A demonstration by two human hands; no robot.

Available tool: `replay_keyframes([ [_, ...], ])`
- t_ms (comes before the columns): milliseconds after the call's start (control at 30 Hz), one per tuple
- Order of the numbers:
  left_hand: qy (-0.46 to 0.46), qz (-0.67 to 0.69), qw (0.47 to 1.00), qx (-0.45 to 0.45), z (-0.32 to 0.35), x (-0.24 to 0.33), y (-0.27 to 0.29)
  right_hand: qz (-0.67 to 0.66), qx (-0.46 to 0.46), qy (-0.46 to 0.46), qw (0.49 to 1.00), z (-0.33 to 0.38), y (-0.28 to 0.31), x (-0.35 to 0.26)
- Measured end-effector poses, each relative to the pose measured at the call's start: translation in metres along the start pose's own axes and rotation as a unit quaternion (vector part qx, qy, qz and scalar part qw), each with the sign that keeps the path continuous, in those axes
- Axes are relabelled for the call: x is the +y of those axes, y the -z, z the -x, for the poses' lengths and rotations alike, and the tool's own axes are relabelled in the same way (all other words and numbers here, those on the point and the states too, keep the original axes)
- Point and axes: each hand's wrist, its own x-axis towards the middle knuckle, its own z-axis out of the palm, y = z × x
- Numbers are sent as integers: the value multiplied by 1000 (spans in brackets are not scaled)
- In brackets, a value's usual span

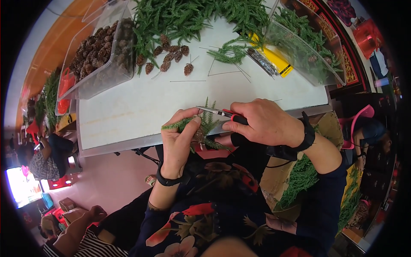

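My left hand (179,141) pinches a small bunch of green fir sprigs (207,125) with a pine cone (199,134) against it, at the near edge of the white table (141,107). My right hand (266,122) grips pliers with red and black handles (220,113); their metal tip points left over the sprigs. Both wrists wear black bands. On the table beyond lie several wired pine cones (168,58), thin wire pieces (187,81) and a loose sprig (226,53).
A clear bin of pine cones (99,51) stands at far left, a clear bin of greenery (306,43) at far right, a green branch pile (192,17) at the back. A yellow packet (276,60) lies nearby. A box of greenery (299,180) sits at my right; other people sit lower left.
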Motion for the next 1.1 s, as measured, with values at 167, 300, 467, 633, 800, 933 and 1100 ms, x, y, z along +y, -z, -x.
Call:
replay_keyframes([
  [167,41,52,998,-4,3,2,0,36,5,-13,999,-1,2,-3],
  [300,57,90,994,7,0,4,-1,18,15,-11,1000,1,0,-1],
  [467,61,99,993,4,-1,3,2,-61,23,-13,998,5,-8,4],
  [633,70,100,993,5,-1,3,1,-39,31,-3,999,4,-16,6],
  [800,68,100,993,15,-1,-1,1,-26,31,3,999,3,-16,5],
  [933,64,105,992,18,0,2,1,-18,34,5,999,3,-17,3],
  [1100,69,100,992,18,0,2,2,40,76,17,996,4,-20,2],
])
